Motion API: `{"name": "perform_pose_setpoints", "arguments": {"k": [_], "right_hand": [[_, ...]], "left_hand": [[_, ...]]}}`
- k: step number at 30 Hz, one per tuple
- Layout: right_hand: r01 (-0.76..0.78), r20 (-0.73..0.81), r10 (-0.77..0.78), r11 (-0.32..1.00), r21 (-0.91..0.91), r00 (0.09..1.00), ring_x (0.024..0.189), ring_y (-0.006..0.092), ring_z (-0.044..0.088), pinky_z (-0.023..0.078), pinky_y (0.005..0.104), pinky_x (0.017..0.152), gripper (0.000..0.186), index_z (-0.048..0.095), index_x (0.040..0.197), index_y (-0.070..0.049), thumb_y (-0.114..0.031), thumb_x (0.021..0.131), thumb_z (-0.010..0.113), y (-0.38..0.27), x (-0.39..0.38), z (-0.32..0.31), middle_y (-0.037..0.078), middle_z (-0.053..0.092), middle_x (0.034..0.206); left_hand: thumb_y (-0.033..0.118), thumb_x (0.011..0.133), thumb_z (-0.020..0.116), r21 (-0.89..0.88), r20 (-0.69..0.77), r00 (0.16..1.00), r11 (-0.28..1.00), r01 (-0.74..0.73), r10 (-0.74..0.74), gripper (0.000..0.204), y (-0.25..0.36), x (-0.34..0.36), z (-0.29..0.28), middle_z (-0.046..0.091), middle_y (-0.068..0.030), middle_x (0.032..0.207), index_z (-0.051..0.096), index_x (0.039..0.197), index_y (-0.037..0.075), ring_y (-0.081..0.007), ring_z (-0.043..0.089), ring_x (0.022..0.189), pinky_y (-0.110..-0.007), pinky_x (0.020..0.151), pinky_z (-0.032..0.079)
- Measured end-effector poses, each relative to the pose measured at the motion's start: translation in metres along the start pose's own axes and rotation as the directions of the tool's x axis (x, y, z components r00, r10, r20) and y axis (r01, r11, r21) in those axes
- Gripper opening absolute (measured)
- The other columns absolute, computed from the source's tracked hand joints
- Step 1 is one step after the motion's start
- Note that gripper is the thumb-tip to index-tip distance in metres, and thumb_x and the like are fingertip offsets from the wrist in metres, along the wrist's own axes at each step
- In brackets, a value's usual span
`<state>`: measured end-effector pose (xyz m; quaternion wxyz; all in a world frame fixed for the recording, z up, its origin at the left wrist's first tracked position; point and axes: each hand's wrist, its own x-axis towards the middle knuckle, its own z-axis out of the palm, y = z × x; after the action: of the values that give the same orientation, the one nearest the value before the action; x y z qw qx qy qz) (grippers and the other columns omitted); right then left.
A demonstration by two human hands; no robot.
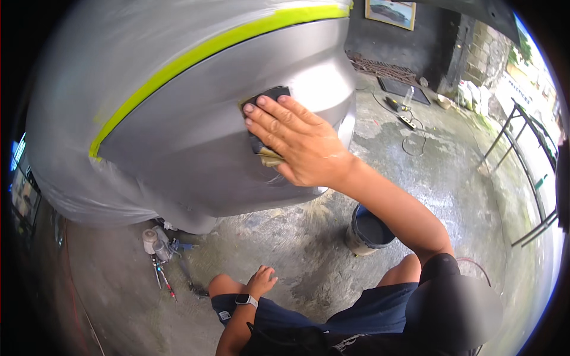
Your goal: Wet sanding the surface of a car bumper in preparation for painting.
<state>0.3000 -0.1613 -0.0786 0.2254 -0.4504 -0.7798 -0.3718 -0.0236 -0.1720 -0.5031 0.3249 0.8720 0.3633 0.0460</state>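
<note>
My right hand (306, 142) is spread flat over a folded piece of dark sandpaper (276, 92), pressing it to the grey car body panel (178, 133). Its fingers point up and left, and a tan underside of the sheet shows below the palm. Bright yellow-green masking tape (196, 52) follows the panel's upper edge, with a translucent plastic cover (71, 101) beyond it. Down near my left knee, my left hand (262, 281) holds nothing; its fingers are loosely bent and apart. A watch (246, 300) circles that wrist.
A bucket (360, 242) with dark contents stands on the wet concrete floor (285, 237) beneath my right forearm. Spray guns with metal cups (155, 242) sit below the car at left. At right are a power strip (407, 123), its cord, and a metal frame (504, 133).
</note>
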Motion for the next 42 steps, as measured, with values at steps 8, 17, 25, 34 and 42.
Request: {"name": "perform_pose_setpoints", "arguments": {"k": [8,17,25,34,42], "right_hand": [[-0.392,-0.263,0.614,0.72,0.573,0.744,0.142,0.0431,0.046,0.032,0.0475,0.123,0.056,0.05,0.144,0.006,-0.025,0.098,0.048,0.065,-0.025,-0.03,0.029,0.052,0.148],[-0.355,-0.283,0.55,0.775,0.523,0.786,0.147,0.0332,0.043,0.02,0.056,0.125,0.054,0.052,0.146,-0.007,-0.03,0.098,0.048,0.079,-0.035,-0.022,0.016,0.05,0.155],[-0.28,-0.381,0.442,0.868,0.41,0.812,0.149,0.0377,0.039,0.016,0.0604,0.124,0.069,0.048,0.149,0.001,-0.024,0.085,0.06,0.013,-0.047,-0.007,0.023,0.047,0.156],[-0.396,-0.362,0.731,0.639,0.659,0.578,0.154,0.0389,0.029,0.011,0.0602,0.125,0.068,0.033,0.158,0.001,-0.027,0.097,0.048,0.029,-0.058,0.019,0.026,0.035,0.163],[-0.499,-0.371,0.769,0.627,0.599,0.521,0.153,0.0372,0.032,0.015,0.06,0.124,0.074,0.042,0.155,-0.003,-0.027,0.087,0.06,0.009,-0.051,0.032,0.022,0.039,0.162]], "left_hand": [[0.014,0.091,0.071,-0.172,-0.392,0.913,0.966,-0.194,0.114,0.024,0.089,-0.013,-0.083,0.067,-0.0166,0.115,0.068,0.112,0.003,-0.0359,0.066,0.106,-0.044,0.092,0.053],[0.007,0.086,0.072,0.604,-0.57,0.373,0.681,-0.413,0.732,0.027,0.282,0.026,-0.307,0.07,-0.014,0.104,0.07,0.112,0.001,-0.0308,0.066,0.094,-0.041,0.086,0.05],[0.005,0.09,0.072,0.877,-0.308,0.226,0.368,-0.31,0.924,0.018,0.359,0.083,-0.387,0.053,-0.005,0.075,0.065,0.105,0.004,-0.0203,0.05,0.065,-0.036,0.066,0.04],[0.011,0.087,0.076,0.94,-0.267,0.081,0.278,-0.199,0.96,0.024,0.34,0.111,-0.389,0.05,-0.0012,0.072,0.063,0.107,0.005,-0.0179,0.047,0.061,-0.034,0.068,0.036],[0.016,0.084,0.078,0.936,-0.275,0.076,0.285,-0.209,0.959,0.03,0.341,0.11,-0.388,0.05,0.0003,0.071,0.063,0.109,0.007,-0.0185,0.05,0.061,-0.036,0.066,0.035]]}}
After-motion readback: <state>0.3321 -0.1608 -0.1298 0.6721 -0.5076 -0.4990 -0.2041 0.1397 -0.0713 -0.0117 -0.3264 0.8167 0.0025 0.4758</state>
